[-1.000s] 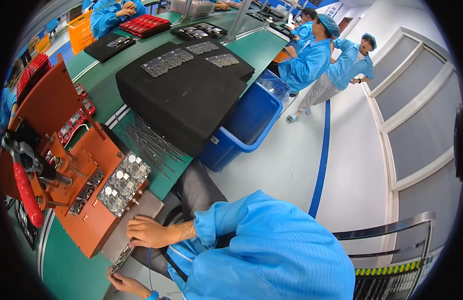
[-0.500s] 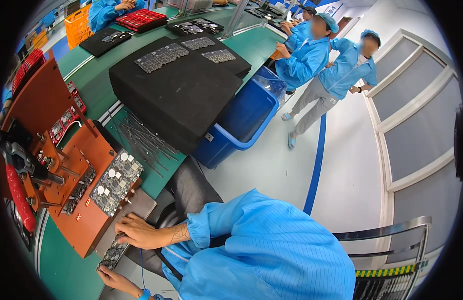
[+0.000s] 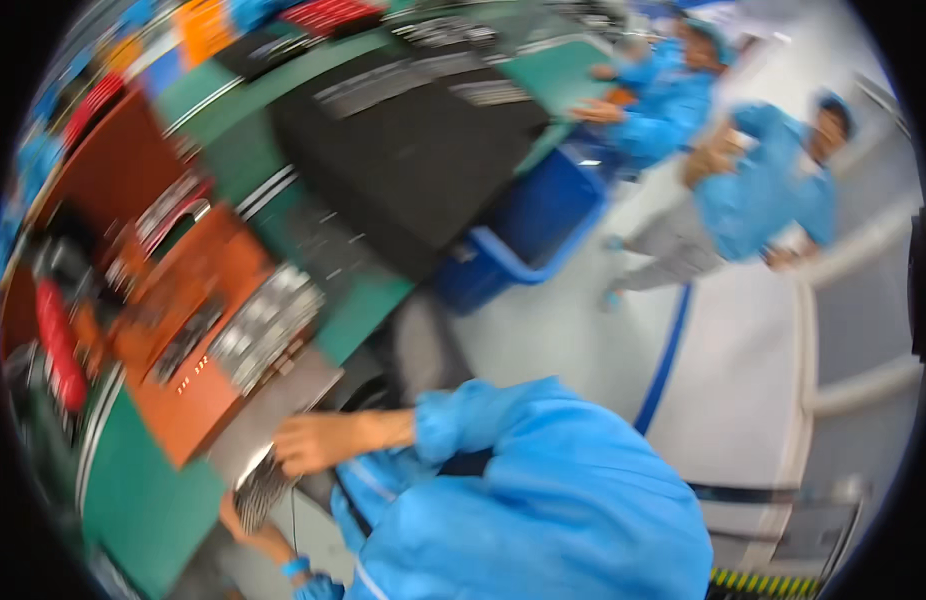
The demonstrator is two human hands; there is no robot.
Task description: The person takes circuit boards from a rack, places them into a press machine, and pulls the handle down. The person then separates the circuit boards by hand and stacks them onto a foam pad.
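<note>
A narrow dark circuit board (image 3: 259, 494), smeared by motion, is held between my two hands beside the bench edge. My left hand (image 3: 245, 522), with a blue band at its wrist, grips the board's lower end. At the upper end, my right hand (image 3: 318, 443) closes its fingers on the board. Just beyond stands an orange-brown fixture (image 3: 188, 405) with a red-handled toggle clamp (image 3: 58, 345). A larger populated circuit board panel (image 3: 266, 328) lies on the fixture's near side. A bare metal plate (image 3: 303, 385) sits between the fixture and my right hand.
A large black foam block (image 3: 383, 160) carries several board panels on the green bench (image 3: 148, 485). Next to it stands a blue bin (image 3: 528, 250). Red trays (image 3: 333, 14) lie farther back. Two people in blue, a seated worker (image 3: 663, 110) and a standing person (image 3: 763, 190), are at the right.
The whole view has swung and blurred, shifting the scene rightward. Both hands keep hold of the circuit board, which now appears turned. The standing person's arms have changed position.
</note>
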